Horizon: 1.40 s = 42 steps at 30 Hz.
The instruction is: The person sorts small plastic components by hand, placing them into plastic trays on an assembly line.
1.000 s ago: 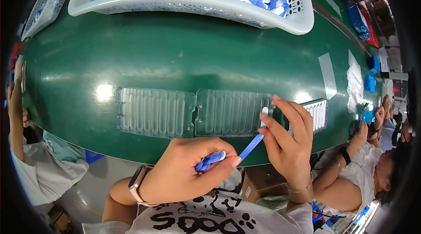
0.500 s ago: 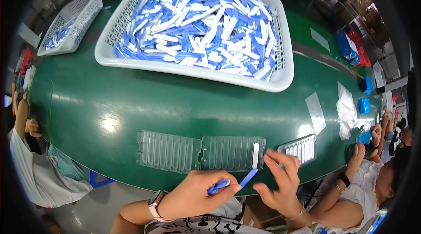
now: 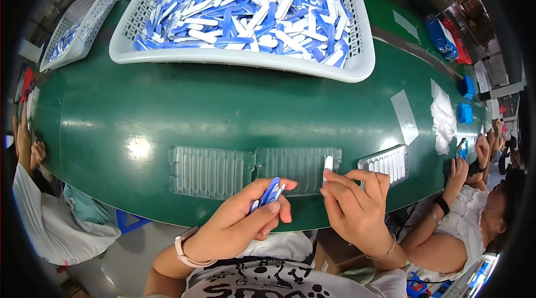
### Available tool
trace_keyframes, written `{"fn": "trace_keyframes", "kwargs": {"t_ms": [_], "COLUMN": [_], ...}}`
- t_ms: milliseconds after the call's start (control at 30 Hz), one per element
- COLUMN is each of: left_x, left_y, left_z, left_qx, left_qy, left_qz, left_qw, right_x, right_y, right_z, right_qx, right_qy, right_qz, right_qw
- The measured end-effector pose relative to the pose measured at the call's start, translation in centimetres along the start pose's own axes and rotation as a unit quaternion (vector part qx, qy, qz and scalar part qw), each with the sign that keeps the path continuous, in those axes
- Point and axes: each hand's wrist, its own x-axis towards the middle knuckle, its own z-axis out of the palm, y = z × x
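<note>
My left hand (image 3: 237,211) is closed around a small bunch of slim blue-and-white plastic sticks (image 3: 272,193), held before the near edge of the middle tray. My right hand (image 3: 357,200) pinches one stick (image 3: 329,162); its white end lies over the rightmost slot of the clear ridged tray (image 3: 296,165), and my fingers hide the rest. Left of that tray lies a second clear ridged tray (image 3: 211,172), with no sticks in its slots. Beyond my right hand, a third clear tray (image 3: 406,170) holds a row of several white pieces (image 3: 393,165).
A large white basket (image 3: 245,62) heaped with blue and white sticks stands at the far side; a smaller one (image 3: 92,32) stands far left. A clear sheet (image 3: 404,117) and white crumpled plastic (image 3: 442,119) lie to the right. Co-workers sit at both sides, one arm (image 3: 441,208) near my right.
My right hand has come down and closed on the stick at the tray's right slot. My left hand has let go of that stick and drawn back left. The view has shifted.
</note>
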Motion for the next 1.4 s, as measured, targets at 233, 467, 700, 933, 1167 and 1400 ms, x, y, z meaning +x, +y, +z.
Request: {"fn": "trace_keyframes", "kwargs": {"t_ms": [233, 467, 700, 933, 1167, 1400], "left_x": [0.4, 0.5, 0.5, 0.3, 0.4, 0.3], "left_y": [-0.6, -1.1, -0.4, -0.1, -0.3, -0.4], "left_z": [0.4, 0.2, -0.2, -0.8, -0.3, -0.3], "left_qx": [0.075, 0.088, 0.026, 0.155, 0.223, 0.213], "left_qy": [0.014, 0.029, -0.055, -0.019, 0.055, 0.051], "left_qz": [0.051, 0.080, -0.013, 0.014, 0.059, 0.058], "left_qw": [0.996, 0.992, 0.998, 0.988, 0.971, 0.974], "right_x": [-0.3, 0.7, 2.7, 3.2, 3.2, 2.7], "right_y": [-0.3, -0.1, -1.0, -0.1, 0.9, 0.2], "right_z": [0.0, -0.5, -0.4, -1.0, -1.8, -1.8], "right_qx": [-0.052, -0.033, 0.364, 0.482, 0.509, 0.519], "right_qy": [-0.034, -0.052, -0.080, -0.163, -0.158, -0.143], "right_qz": [-0.014, -0.010, 0.055, 0.215, 0.208, 0.252], "right_qw": [0.998, 0.998, 0.926, 0.833, 0.820, 0.804]}}
